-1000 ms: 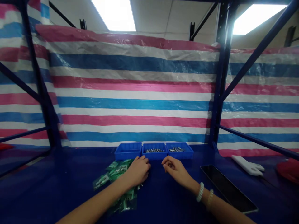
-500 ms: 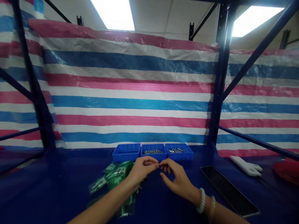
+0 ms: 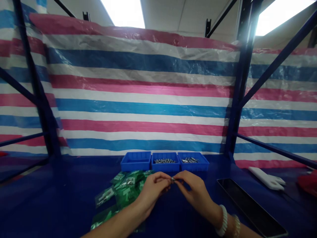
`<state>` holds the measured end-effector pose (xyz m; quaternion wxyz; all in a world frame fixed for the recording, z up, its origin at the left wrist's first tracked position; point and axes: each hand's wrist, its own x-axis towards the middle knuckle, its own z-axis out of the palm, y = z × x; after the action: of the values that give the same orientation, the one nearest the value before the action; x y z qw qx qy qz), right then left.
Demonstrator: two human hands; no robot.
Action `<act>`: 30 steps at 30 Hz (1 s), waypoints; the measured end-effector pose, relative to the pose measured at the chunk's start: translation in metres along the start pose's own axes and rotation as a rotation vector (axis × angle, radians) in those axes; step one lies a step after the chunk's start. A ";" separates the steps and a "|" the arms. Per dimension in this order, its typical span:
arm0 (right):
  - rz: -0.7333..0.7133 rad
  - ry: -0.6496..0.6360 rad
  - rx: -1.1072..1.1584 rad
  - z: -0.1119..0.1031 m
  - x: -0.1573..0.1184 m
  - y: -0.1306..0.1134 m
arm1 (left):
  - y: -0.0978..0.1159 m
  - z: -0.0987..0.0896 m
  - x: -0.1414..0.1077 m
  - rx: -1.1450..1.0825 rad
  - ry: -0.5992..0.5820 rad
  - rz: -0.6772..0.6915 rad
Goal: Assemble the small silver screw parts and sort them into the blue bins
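Between my two hands is a small shiny metal piece [image 3: 172, 179], too small to tell its exact kind. My left hand [image 3: 156, 188] pinches it from the left with thumb and forefinger. From the other side, my right hand [image 3: 194, 189] closes thumb and forefinger on it too. Green-and-clear plastic packets [image 3: 127, 195] lie in a heap beside and partly under my left forearm. Just beyond the hands stand a blue bin of small metal parts [image 3: 165, 167] and another blue bin with longer metal pieces [image 3: 193, 166].
A third blue bin [image 3: 135, 168] at the left of the row shows no parts. To the right lie a black phone [image 3: 250, 206] and a white device [image 3: 267, 178]. Dark blue rack posts [image 3: 237, 96] and a striped plastic sheet [image 3: 143, 105] bound the blue tabletop [image 3: 61, 195].
The fingers of my right hand have closed from a looser, spread pose into a pinch, and a metal piece now shows between the hands. The view has shifted slightly.
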<state>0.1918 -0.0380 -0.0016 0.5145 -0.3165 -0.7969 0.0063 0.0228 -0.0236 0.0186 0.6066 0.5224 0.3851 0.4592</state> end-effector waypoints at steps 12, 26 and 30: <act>0.354 -0.085 0.166 -0.002 0.004 -0.011 | -0.002 0.009 -0.007 0.259 0.012 0.300; 0.525 -0.209 0.519 0.014 0.002 0.016 | 0.034 -0.003 0.063 1.252 -0.005 0.982; 0.528 -0.119 0.425 0.007 0.004 0.027 | 0.030 -0.010 0.076 1.386 -0.105 0.936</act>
<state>0.1988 -0.0123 -0.0104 0.5022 -0.3966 -0.6969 0.3237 0.0306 0.0532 0.0473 -0.0882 0.9036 0.2951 0.2979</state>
